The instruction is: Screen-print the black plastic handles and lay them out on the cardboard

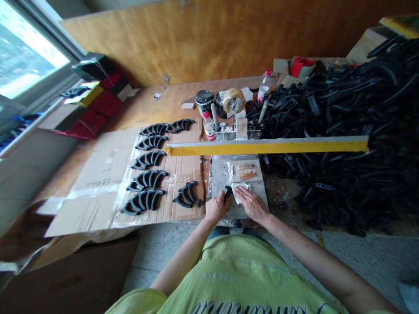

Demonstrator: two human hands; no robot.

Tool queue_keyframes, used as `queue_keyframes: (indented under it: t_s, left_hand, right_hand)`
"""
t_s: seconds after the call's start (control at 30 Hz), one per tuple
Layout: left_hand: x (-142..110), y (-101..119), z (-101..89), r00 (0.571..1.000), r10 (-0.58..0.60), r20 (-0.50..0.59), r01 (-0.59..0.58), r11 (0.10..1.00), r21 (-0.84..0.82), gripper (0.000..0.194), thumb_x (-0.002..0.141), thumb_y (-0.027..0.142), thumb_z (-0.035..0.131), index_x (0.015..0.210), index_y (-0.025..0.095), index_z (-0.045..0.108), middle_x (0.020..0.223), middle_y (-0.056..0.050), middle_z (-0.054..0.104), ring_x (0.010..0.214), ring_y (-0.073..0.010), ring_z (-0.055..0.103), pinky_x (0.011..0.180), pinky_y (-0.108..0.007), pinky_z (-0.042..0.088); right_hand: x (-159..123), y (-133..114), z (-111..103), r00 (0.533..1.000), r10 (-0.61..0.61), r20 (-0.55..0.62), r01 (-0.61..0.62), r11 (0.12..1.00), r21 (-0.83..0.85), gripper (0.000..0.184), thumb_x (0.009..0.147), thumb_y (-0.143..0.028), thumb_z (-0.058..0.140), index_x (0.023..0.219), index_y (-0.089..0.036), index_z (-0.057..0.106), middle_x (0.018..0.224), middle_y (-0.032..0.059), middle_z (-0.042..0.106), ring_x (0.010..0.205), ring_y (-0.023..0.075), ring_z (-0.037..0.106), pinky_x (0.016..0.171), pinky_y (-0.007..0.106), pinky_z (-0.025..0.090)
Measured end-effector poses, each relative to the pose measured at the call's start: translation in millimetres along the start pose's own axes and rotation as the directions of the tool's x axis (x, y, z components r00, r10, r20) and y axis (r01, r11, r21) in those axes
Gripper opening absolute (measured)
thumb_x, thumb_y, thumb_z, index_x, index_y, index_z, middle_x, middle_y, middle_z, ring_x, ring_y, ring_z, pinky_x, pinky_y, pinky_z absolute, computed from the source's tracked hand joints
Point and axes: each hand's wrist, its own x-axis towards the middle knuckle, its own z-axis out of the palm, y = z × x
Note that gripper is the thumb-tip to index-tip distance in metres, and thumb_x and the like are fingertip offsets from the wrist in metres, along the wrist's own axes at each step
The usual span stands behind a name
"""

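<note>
My left hand [216,206] is closed around a black curved plastic handle [228,190], whose upper end sticks out above the fist. Beside it, my right hand [251,202] presses a crumpled white cloth [245,186] against the grey work plate [220,179], fingers together over it. The cloth is right by the black piece; whether they touch I cannot tell. Just beyond the cloth lie small wooden strips [246,176]. Left of my left hand, a few similar black handles [186,194] rest on cardboard [166,209], with a small black piece [200,203] beside them.
A long yellow bar [268,147] spans the bench above the plate. Behind it stand a tape roll [233,101], bottles [208,126] and a dark tub [204,101]. Rows of black handles [144,202] lie left; a large black heap [340,131] fills the right.
</note>
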Motion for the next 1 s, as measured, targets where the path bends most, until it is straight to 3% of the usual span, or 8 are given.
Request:
queue_keyframes:
  t_s: [0.3,0.43,0.53,0.6,0.67,0.8,0.9,1.0]
  left_hand:
    - [-1.7,4.9,-5.9,1.000,-0.011,0.024,0.010,1.000,0.017,0.031,0.093,0.046,0.037,0.109,0.024,0.053,0.088,-0.009,0.073,0.081,-0.0239,0.070,0.067,-0.028,0.045]
    - [-2.1,2.1,-6.7,0.999,-0.009,0.034,0.009,1.000,-0.015,0.037,0.094,0.051,0.035,0.109,0.023,0.054,0.088,-0.010,0.073,0.082,-0.0246,0.070,0.067,-0.029,0.046]
    - [-1.8,-5.2,-14.8,1.000,-0.020,0.008,0.021,0.994,-0.107,0.039,0.092,0.054,0.040,0.109,0.022,0.055,0.086,-0.009,0.072,0.084,-0.0244,0.069,0.071,-0.030,0.047]
    - [-1.8,-9.5,-26.5,0.999,-0.003,-0.048,-0.009,0.970,-0.243,0.042,0.089,0.056,0.045,0.109,0.021,0.056,0.087,-0.009,0.071,0.086,-0.0239,0.068,0.075,-0.032,0.047]
    - [-1.7,-10.7,-40.7,0.995,0.076,-0.061,-0.096,0.859,-0.503,0.046,0.087,0.058,0.047,0.115,0.022,0.055,0.092,-0.008,0.070,0.086,-0.0217,0.066,0.075,-0.031,0.049]
    - [6.0,-7.3,-59.7,0.972,0.231,0.028,-0.054,0.339,-0.939,0.059,0.080,0.062,0.054,0.124,0.023,0.050,0.095,-0.007,0.068,0.080,-0.0188,0.065,0.059,-0.026,0.052]
    - [30.5,-18.0,-62.6,0.989,0.147,0.033,0.005,0.192,-0.981,0.055,0.071,0.060,0.064,0.106,0.018,0.060,0.084,-0.005,0.066,0.070,-0.0170,0.062,0.052,-0.026,0.052]
    - [77.3,-48.8,-69.1,0.998,-0.036,-0.052,-0.041,0.261,-0.965,0.045,0.072,0.055,0.063,0.093,0.016,0.063,0.081,-0.006,0.067,0.069,-0.0179,0.063,0.053,-0.027,0.053]
  right_hand:
    - [17.3,-19.5,-2.8,0.996,0.070,0.061,-0.064,0.993,-0.097,0.052,0.089,-0.006,0.034,0.138,-0.012,0.051,0.142,0.0120,0.050,0.132,0.0287,0.045,0.105,0.044,0.042]
    - [0.9,-16.7,-24.9,0.984,0.167,0.054,-0.161,0.982,-0.098,0.048,0.087,-0.006,0.037,0.129,-0.012,0.059,0.131,0.0145,0.060,0.124,0.0298,0.053,0.103,0.045,0.042]
    - [-0.1,-17.8,-46.6,0.956,0.292,-0.023,-0.289,0.954,0.078,0.046,0.088,-0.010,0.039,0.126,-0.019,0.062,0.120,0.0108,0.067,0.112,0.0255,0.061,0.098,0.040,0.044]
    - [7.2,-21.2,-56.4,0.908,0.417,-0.049,-0.381,0.866,0.323,0.040,0.090,-0.018,0.040,0.123,-0.022,0.063,0.114,0.0085,0.070,0.104,0.0237,0.064,0.094,0.036,0.047]
    - [20.0,-27.6,-59.2,0.840,0.542,-0.023,-0.413,0.665,0.622,0.036,0.091,-0.032,0.045,0.119,-0.021,0.064,0.109,0.0083,0.071,0.099,0.0246,0.066,0.091,0.036,0.049]
    - [52.3,-47.3,-47.6,0.742,0.658,0.131,-0.305,0.156,0.939,0.051,0.081,-0.055,0.059,0.113,-0.016,0.064,0.105,0.0092,0.072,0.094,0.0263,0.066,0.085,0.038,0.052]
    - [69.1,-56.5,-38.7,0.706,0.698,0.123,-0.279,0.114,0.954,0.055,0.070,-0.056,0.070,0.110,-0.019,0.065,0.109,0.0087,0.070,0.096,0.0260,0.065,0.082,0.036,0.053]
    - [67.1,-52.7,-37.9,0.662,0.740,0.119,-0.302,0.118,0.946,0.056,0.063,-0.052,0.077,0.107,-0.020,0.066,0.109,0.0090,0.068,0.091,0.0240,0.065,0.071,0.033,0.054]
